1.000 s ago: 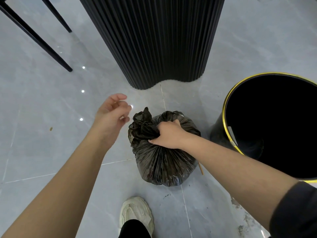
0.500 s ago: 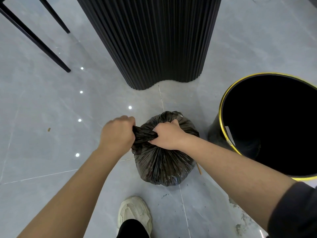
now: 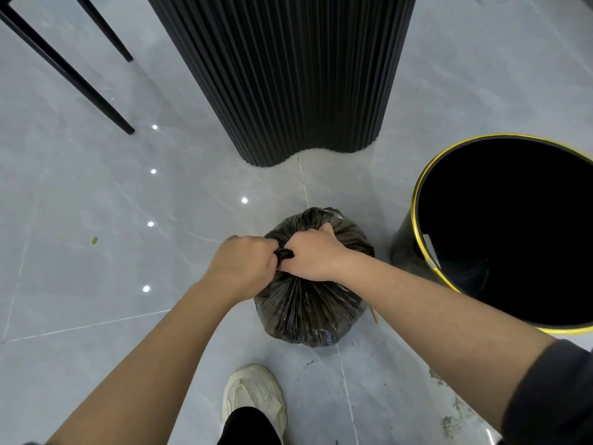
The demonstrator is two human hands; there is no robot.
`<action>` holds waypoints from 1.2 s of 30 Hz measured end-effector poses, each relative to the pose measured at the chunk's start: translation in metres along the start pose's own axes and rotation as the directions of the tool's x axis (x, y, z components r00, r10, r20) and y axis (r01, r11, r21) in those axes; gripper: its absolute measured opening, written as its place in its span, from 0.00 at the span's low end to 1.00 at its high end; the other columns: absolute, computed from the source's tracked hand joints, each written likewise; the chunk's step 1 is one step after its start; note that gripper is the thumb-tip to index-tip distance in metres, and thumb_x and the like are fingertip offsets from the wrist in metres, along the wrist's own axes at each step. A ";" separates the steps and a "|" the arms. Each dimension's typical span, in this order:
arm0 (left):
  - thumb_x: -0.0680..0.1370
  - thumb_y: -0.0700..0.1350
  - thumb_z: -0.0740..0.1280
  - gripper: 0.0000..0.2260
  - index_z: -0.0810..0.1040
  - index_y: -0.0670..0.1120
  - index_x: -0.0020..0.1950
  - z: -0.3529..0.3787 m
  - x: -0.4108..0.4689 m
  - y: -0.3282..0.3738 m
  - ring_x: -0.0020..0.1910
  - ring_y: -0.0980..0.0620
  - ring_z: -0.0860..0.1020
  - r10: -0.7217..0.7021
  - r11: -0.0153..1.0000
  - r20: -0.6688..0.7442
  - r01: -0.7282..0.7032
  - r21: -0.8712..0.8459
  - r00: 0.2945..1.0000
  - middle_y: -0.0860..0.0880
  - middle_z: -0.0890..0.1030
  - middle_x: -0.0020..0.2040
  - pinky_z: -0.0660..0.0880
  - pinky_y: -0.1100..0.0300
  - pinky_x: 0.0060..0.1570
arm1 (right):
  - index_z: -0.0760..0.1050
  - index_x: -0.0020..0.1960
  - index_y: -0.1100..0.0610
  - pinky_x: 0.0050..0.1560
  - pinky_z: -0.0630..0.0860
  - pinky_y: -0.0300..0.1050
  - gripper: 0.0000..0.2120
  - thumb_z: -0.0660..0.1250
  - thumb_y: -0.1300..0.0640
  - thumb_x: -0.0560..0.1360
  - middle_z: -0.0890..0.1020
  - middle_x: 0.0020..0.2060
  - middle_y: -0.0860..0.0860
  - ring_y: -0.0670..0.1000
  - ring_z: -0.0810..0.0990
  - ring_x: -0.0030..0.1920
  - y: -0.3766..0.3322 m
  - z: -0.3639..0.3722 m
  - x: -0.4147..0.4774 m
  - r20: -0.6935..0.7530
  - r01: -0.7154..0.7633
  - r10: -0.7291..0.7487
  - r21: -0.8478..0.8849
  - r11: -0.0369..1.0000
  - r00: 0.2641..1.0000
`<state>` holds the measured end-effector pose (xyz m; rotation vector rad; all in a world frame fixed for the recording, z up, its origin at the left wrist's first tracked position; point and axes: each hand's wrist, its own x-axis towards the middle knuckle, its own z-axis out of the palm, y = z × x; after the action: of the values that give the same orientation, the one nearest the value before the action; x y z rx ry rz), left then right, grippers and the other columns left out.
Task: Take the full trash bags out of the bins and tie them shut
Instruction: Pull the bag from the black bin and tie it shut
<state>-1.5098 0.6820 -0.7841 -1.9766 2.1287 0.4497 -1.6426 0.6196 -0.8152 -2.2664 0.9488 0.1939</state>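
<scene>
The black trash bag [image 3: 308, 313] is being rested on the grey tiled floor [image 3: 96, 284], out of the gold-rimmed bin [image 3: 417, 200] and just beside it. In this way its weight is being carried by the tiles rather than the arms while the top is being closed.

The gathered neck [image 3: 284, 253] is being clenched from both sides. The left grip [image 3: 242, 268] is being closed round the twisted plastic on one side and the right grip [image 3: 313, 256] on the other, with the knuckles almost touching above the bag's crown. The plastic below is being drawn into tight radial pleats, which suggests the neck is being pulled taut so that a knot can be seated low against the contents. Whether a knot is already being formed cannot be told, since it is being hidden by the fingers.

The bin is being left upright with its mouth open, and nothing can be made out in its dark inside. A thin stick [image 3: 374, 316] is lying at the bag's right edge. A pale shoe [image 3: 253, 396] is being planted on the near side of the bag, probably to steady the stance.

For this bag the lifting-out is being judged as done, and the tying as the step in hand.
</scene>
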 end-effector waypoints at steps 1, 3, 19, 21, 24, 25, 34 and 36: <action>0.76 0.47 0.50 0.13 0.72 0.45 0.42 -0.001 0.000 -0.001 0.36 0.46 0.71 -0.029 0.999 0.017 0.030 -0.020 0.999 0.50 0.72 0.35 0.59 0.56 0.38 | 0.66 0.28 0.51 0.49 0.58 0.51 0.19 0.59 0.46 0.76 0.71 0.28 0.46 0.51 0.72 0.35 -0.001 0.000 0.000 0.011 0.010 -0.010 -0.001 1.000 1.000; 0.74 0.53 0.49 0.17 0.73 0.45 0.43 -0.002 -0.003 -0.006 0.36 0.47 0.72 -0.019 0.997 0.036 0.022 -0.078 0.999 0.51 0.73 0.35 0.58 0.56 0.36 | 0.66 0.28 0.51 0.47 0.57 0.50 0.18 0.59 0.47 0.76 0.71 0.28 0.46 0.50 0.71 0.34 -0.003 -0.001 -0.001 0.029 0.025 -0.024 -0.014 1.000 0.999; 0.76 0.39 0.59 0.07 0.71 0.47 0.38 -0.018 -0.005 -0.003 0.39 0.45 0.76 -0.112 0.945 0.204 0.168 -0.282 0.973 0.47 0.75 0.35 0.71 0.55 0.36 | 0.65 0.30 0.49 0.55 0.63 0.51 0.14 0.62 0.52 0.73 0.71 0.27 0.45 0.51 0.72 0.34 -0.003 -0.003 -0.007 -0.025 0.004 -0.006 -0.065 0.998 1.000; 0.76 0.44 0.58 0.09 0.70 0.46 0.35 -0.023 -0.011 -0.002 0.34 0.48 0.73 -0.115 0.923 0.210 0.183 -0.338 0.971 0.49 0.74 0.32 0.67 0.56 0.33 | 0.68 0.32 0.49 0.56 0.64 0.51 0.12 0.62 0.52 0.73 0.72 0.29 0.45 0.51 0.73 0.36 -0.005 -0.005 -0.010 -0.038 0.015 -0.018 -0.057 0.998 0.999; 0.77 0.56 0.59 0.18 0.68 0.48 0.31 -0.036 -0.019 0.003 0.28 0.53 0.68 -0.109 0.895 0.199 0.184 -0.407 0.974 0.51 0.70 0.27 0.64 0.57 0.31 | 0.73 0.39 0.51 0.54 0.67 0.51 0.07 0.62 0.51 0.74 0.72 0.38 0.47 0.52 0.74 0.43 -0.009 -0.012 -0.015 -0.067 0.036 -0.038 -0.026 0.999 0.997; 0.78 0.57 0.59 0.19 0.69 0.48 0.31 -0.041 -0.022 0.005 0.28 0.53 0.69 -0.108 0.903 0.189 0.176 -0.392 0.976 0.51 0.72 0.27 0.66 0.56 0.31 | 0.74 0.41 0.52 0.51 0.68 0.51 0.06 0.62 0.50 0.74 0.71 0.41 0.48 0.52 0.74 0.44 -0.011 -0.014 -0.018 -0.073 0.037 -0.038 -0.010 0.999 0.997; 0.79 0.46 0.63 0.10 0.78 0.42 0.43 -0.092 -0.023 0.010 0.32 0.55 0.69 -0.046 0.881 0.332 0.194 -0.431 0.942 0.50 0.73 0.33 0.66 0.61 0.34 | 0.76 0.52 0.53 0.35 0.64 0.44 0.13 0.68 0.47 0.72 0.70 0.51 0.50 0.50 0.72 0.48 -0.027 -0.030 -0.053 -0.334 0.049 -0.080 -0.100 0.994 0.939; 0.76 0.47 0.66 0.06 0.81 0.46 0.46 -0.095 -0.022 0.009 0.32 0.54 0.71 -0.016 0.888 0.365 0.181 -0.423 0.931 0.50 0.75 0.34 0.68 0.60 0.36 | 0.77 0.49 0.55 0.35 0.67 0.46 0.13 0.70 0.48 0.69 0.71 0.49 0.51 0.52 0.72 0.47 -0.026 -0.030 -0.057 -0.398 0.062 -0.117 -0.149 0.987 0.910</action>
<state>-1.5113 0.6695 -0.6869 -2.0132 1.7971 1.2764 -1.6698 0.6472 -0.7576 -2.5230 1.0607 -0.2758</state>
